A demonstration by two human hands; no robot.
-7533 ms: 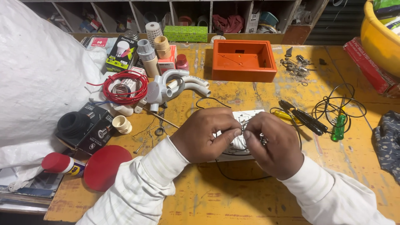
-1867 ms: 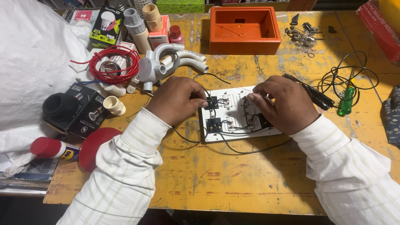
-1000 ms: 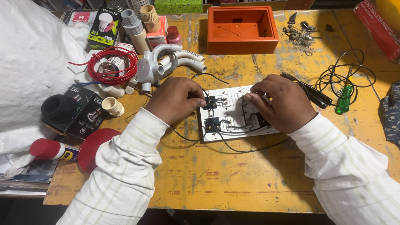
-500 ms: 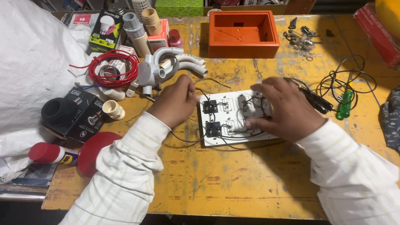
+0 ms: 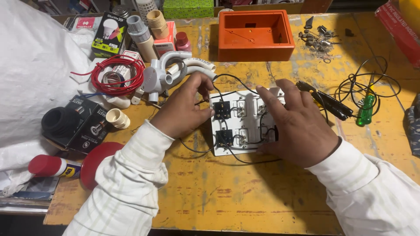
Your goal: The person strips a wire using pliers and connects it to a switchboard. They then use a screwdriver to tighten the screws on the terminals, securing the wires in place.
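Two hands rest on a white switch plate [image 5: 245, 126] lying back-up mid-worktop [image 5: 245, 196]. The left hand [image 5: 186, 109], fingers curled, pinches a thin black wire [image 5: 227, 78] at the plate's left edge; the right hand [image 5: 297, 126] lies spread flat over its right half. Pressing it flat while guiding the wire seems wise. Black switch modules and looped wiring show.

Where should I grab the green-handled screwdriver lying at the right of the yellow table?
Probably by the green handle, coming from above. The green-handled screwdriver lies flat, roughly pointing away, with the black wire loops crossing its upper end, so the lower handle is the freest part.
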